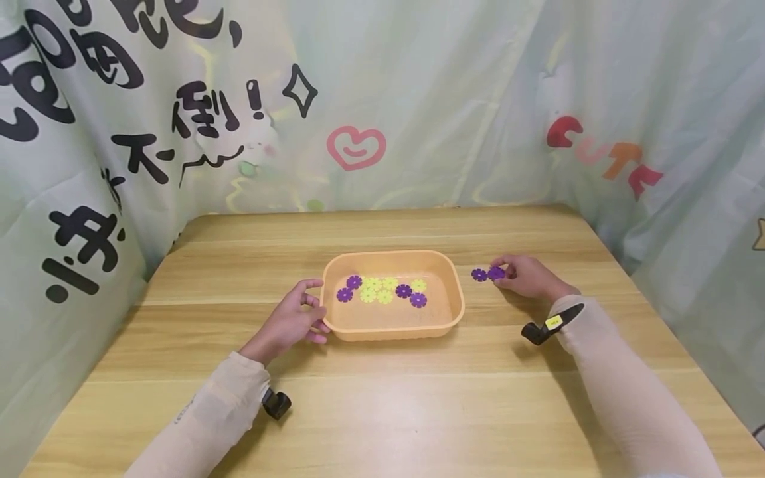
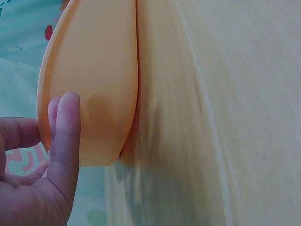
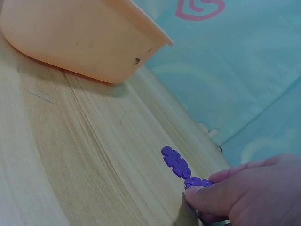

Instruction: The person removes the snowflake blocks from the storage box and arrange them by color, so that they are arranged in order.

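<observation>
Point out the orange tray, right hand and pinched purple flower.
Orange tray [image 1: 382,317]: head view, on its bare floor.
Right hand [image 1: 530,276]: head view, on its back.
Pinched purple flower [image 3: 196,182]: right wrist view, exposed lobes.

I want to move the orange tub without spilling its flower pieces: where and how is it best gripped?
Probably the rim at both short ends, left hand coming from the left, right hand from the right once its purple flower piece is put down: the orange tub is elongated sideways and its rim juts past the sloping wall, giving an edge to hook under.
</observation>
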Motion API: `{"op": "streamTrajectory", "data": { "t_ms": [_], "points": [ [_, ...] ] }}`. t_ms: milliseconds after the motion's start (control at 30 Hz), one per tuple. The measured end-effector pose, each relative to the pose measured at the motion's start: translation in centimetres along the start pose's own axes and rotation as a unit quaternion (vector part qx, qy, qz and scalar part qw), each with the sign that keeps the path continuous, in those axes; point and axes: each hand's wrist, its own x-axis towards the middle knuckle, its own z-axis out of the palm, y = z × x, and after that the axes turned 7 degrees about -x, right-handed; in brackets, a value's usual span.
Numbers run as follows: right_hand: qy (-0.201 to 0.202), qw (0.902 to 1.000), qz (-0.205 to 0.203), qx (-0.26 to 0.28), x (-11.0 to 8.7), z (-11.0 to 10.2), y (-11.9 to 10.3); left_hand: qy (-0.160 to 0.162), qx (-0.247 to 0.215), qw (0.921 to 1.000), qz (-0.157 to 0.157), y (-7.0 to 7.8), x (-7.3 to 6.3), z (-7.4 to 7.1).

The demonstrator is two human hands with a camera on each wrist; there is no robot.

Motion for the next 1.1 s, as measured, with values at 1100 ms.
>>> {"op": "streamTrajectory", "data": {
  "t_ms": [1100],
  "points": [
    [0.0,0.9999,0.001,-0.017,0.21,0.03,0.1,0.004,0.002,1.0,-0.004,0.21,0.01,0.11]
  ]
}}
